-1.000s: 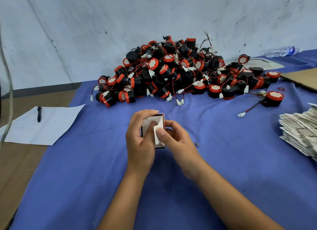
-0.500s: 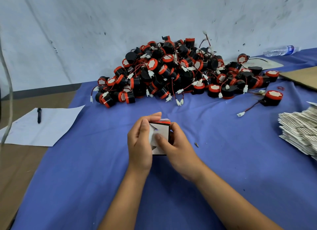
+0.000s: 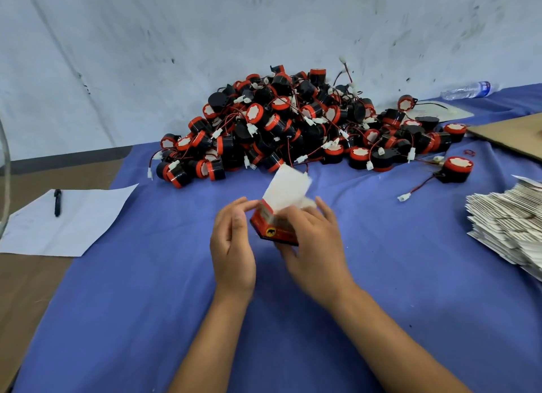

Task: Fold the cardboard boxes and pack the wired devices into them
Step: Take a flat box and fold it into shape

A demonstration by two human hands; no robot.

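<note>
- While you work above the blue cloth [image 3: 381, 275], your right hand [image 3: 315, 246] grips the small red box [image 3: 274, 230], fingers curled round its right side and underside.
- Your left hand [image 3: 231, 246] sits at the box's left edge, its fingertips at the top corner; motion blur hides whether they pinch the card or only touch it, so I cannot tell.
- The box is held off the cloth between both hands, tilted, with its white flap [image 3: 286, 189] standing open and pointing up and away from you.
- The heap of black-and-red wired devices [image 3: 293, 123] lies beyond the box against the wall [image 3: 205, 41]; one device [image 3: 457, 168] sits apart at the heap's right end, its lead trailing towards you.
- A stack of flat box blanks [image 3: 510, 225] lies at your right, well apart from your hands.
- At your left, a sheet of paper [image 3: 67, 219] carries a pen [image 3: 57, 202].
- Far right, a brown cardboard sheet [image 3: 516, 134] and a plastic bottle [image 3: 469, 89] lie on the cloth.
</note>
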